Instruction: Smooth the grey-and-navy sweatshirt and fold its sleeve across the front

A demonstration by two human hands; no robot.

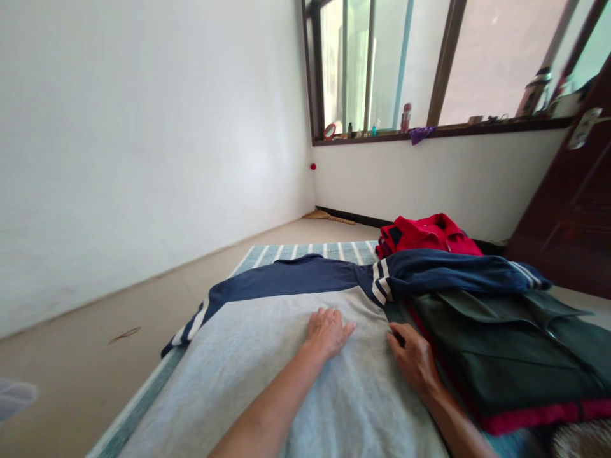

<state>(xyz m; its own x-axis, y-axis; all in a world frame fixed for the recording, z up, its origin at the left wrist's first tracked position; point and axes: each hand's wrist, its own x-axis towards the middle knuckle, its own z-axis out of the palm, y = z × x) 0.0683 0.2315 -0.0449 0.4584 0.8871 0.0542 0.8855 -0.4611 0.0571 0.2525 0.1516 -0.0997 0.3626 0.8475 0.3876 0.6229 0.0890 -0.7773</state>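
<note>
A long-sleeved shirt [267, 343] with a grey body, navy shoulders and navy sleeves with white stripes lies spread out in front of me. My left hand [328, 332] rests on the grey body below the navy part, fingers out and pressing lightly on the cloth. At the shirt's right side edge, just under the sleeve seam, my right hand [414, 356] is closed with thumb and fingers on the fabric. The right sleeve [443, 270] stretches over a pile of folded clothes; the left one hangs toward the surface's left edge.
Beneath the shirt is a blue-green, white-striped cover [265, 256]. On the right lie a folded dark green jacket [515, 362] and, behind, folded red clothing [424, 234]. A broom [329, 217] lies in the corner. Bottles stand on the windowsill [382, 137]; a dark red door [568, 210] is at right.
</note>
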